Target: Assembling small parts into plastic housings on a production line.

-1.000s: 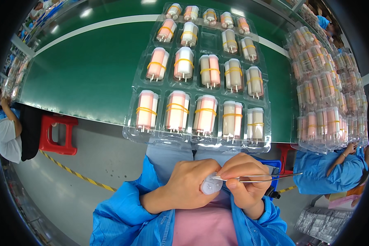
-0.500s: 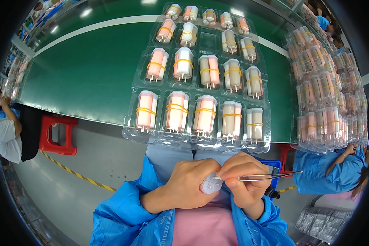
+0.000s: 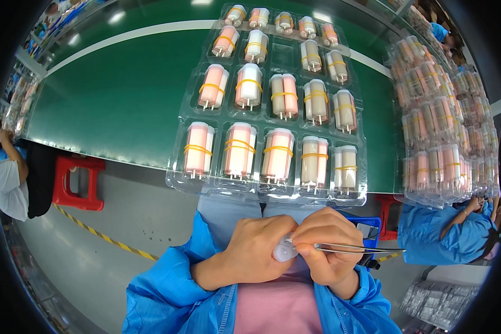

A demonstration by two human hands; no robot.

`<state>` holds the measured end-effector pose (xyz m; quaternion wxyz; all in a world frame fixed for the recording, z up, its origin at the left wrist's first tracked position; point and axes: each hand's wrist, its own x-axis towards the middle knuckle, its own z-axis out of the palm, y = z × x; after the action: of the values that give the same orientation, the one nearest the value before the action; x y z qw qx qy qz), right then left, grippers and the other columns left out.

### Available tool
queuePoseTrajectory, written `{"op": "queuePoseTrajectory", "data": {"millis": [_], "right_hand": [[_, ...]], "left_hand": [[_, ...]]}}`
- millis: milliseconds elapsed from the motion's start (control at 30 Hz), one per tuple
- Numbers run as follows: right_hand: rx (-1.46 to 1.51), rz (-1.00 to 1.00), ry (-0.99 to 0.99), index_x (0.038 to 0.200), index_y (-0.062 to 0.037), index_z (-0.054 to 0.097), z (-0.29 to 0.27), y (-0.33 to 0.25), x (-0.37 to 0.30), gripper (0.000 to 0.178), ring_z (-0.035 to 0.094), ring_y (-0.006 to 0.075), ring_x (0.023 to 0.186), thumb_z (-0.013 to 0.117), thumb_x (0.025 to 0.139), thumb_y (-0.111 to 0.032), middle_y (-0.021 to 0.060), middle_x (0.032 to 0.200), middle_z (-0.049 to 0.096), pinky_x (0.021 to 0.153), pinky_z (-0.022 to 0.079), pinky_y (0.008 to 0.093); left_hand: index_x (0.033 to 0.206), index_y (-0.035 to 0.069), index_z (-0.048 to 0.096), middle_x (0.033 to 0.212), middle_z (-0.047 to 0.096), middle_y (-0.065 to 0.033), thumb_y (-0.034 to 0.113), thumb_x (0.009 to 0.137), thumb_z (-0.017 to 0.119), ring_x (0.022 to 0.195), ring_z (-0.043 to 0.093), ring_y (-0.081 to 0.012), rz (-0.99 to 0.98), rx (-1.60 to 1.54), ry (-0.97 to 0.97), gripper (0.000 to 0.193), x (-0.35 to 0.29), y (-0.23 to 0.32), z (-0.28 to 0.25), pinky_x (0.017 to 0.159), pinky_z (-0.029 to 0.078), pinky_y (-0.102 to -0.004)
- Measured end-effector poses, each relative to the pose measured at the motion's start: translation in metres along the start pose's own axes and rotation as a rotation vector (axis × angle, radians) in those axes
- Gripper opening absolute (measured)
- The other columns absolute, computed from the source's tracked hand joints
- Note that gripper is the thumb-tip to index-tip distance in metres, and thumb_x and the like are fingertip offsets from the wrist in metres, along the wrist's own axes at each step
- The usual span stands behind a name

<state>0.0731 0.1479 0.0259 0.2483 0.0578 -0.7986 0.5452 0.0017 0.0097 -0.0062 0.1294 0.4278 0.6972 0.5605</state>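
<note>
My left hand (image 3: 253, 249) is closed around a pale, translucent round-ended piece (image 3: 284, 251); only its end shows, and the rest is hidden in my fist. My right hand (image 3: 329, 245) pinches a pair of metal tweezers (image 3: 370, 250), which stick out to the right past my fingers. The right fingertips touch the edge of the round end, where a small white bit shows. Above both hands, a clear plastic tray (image 3: 175, 179) holds rows of pink, white and grey cylinder bundles (image 3: 240, 150), each bound with a yellow band and showing thin white pins below.
The tray lies on a green table (image 3: 111, 106) and overhangs its near edge. Stacked filled trays (image 3: 434, 122) stand at the right. A blue bin (image 3: 367, 228) is behind my right hand. Red stools (image 3: 78, 181) and co-workers (image 3: 448, 231) are on both sides.
My right fingers have shifted slightly left over the round end, covering more of it. The tweezers' outer end has dropped a little. My left hand stays in place.
</note>
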Motion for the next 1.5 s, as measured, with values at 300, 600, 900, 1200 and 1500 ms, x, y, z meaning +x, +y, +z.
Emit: {"op": "queuePoseTrajectory", "data": {"millis": [300, 600, 900, 1200, 1500], "right_hand": [[-0.193, -0.055, -0.047, 0.081, -0.0005, 0.066, -0.001, -0.009, 0.0, 0.017, 0.06, 0.0243, 0.063, 0.073, 0.066, -0.001, 0.0116, 0.075, 0.064, 0.057, 0.048, 0.0308], [0.187, 0.068, 0.295, 0.086, 0.0055, 0.063, -0.006, 0.005, -0.016, 0.014, 0.059, 0.0204, 0.072, 0.065, 0.08, -0.007, 0.0161, 0.08, 0.065, 0.062, 0.045, 0.0287], [0.215, 0.081, 0.228, 0.085, 0.0047, 0.063, -0.003, 0.005, -0.017, 0.011, 0.06, 0.0203, 0.069, 0.065, 0.078, -0.003, 0.0169, 0.079, 0.065, 0.059, 0.046, 0.0279], [0.112, 0.06, 0.102, 0.084, 0.0022, 0.064, -0.001, -0.001, -0.009, 0.012, 0.061, 0.0218, 0.065, 0.07, 0.074, -0.002, 0.0124, 0.079, 0.067, 0.057, 0.046, 0.029], [0.054, 0.061, 0.049, 0.082, -0.0001, 0.065, -0.001, -0.004, -0.004, 0.012, 0.061, 0.0235, 0.065, 0.07, 0.071, 0.0, 0.0111, 0.078, 0.066, 0.059, 0.048, 0.0303]], "left_hand": [[0.077, 0.007, 0.054, 0.067, 0.058, -0.0086, 0.008, 0.066, 0.067, 0.056, 0.059, -0.0274, 0.044, 0.13, 0.022, 0.017, 0.001, -0.004, 0.003, 0.047, 0.044, -0.0366], [0.08, 0.007, 0.057, 0.071, 0.062, -0.0094, 0.005, 0.065, 0.071, 0.061, 0.062, -0.0299, -0.059, -0.162, -0.038, 0.02, 0.0, -0.002, -0.002, 0.052, 0.048, -0.0356], [0.08, 0.006, 0.057, 0.072, 0.062, -0.0108, 0.005, 0.064, 0.07, 0.062, 0.063, -0.0302, -0.095, -0.184, -0.066, 0.021, 0.002, 0.003, -0.004, 0.053, 0.048, -0.0348], [0.083, 0.003, 0.056, 0.068, 0.059, -0.013, 0.005, 0.064, 0.068, 0.06, 0.061, -0.0305, -0.18, -0.362, -0.126, 0.023, 0.003, 0.006, -0.005, 0.052, 0.046, -0.0344], [0.083, 0.004, 0.056, 0.068, 0.059, -0.0142, 0.006, 0.063, 0.069, 0.061, 0.06, -0.0337, -0.167, -0.29, -0.127, 0.024, 0.003, 0.006, -0.005, 0.051, 0.046, -0.0369]]}}
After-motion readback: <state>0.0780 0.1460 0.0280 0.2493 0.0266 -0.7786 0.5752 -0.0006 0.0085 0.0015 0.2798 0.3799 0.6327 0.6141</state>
